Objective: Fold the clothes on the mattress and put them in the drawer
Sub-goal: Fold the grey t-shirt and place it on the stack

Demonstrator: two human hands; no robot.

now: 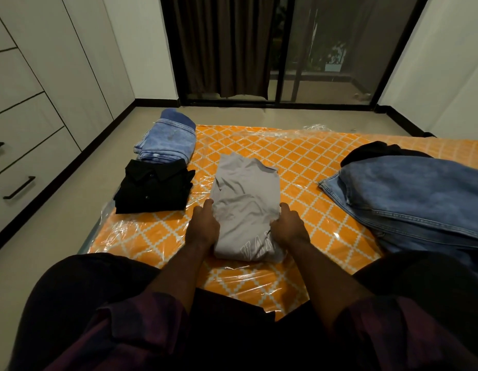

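Observation:
A grey T-shirt [246, 199], folded into a narrow rectangle, lies in the middle of the orange patterned mattress [307, 167]. My left hand [203, 226] grips its left edge and my right hand [288, 226] grips its right edge, fingers tucked under the cloth. A folded black shirt [155, 187] sits to the left, with folded light-blue jeans [167, 139] behind it. Unfolded blue jeans [409, 199] lie in a heap at the right, over a dark garment [377, 151]. White drawers with black handles [18, 187] stand along the left wall.
The mattress lies on the floor under a clear plastic wrap [125, 228]. A strip of bare floor [72, 199] runs between it and the drawers. A glass sliding door with a dark curtain [227, 46] is at the far end. My knees frame the bottom.

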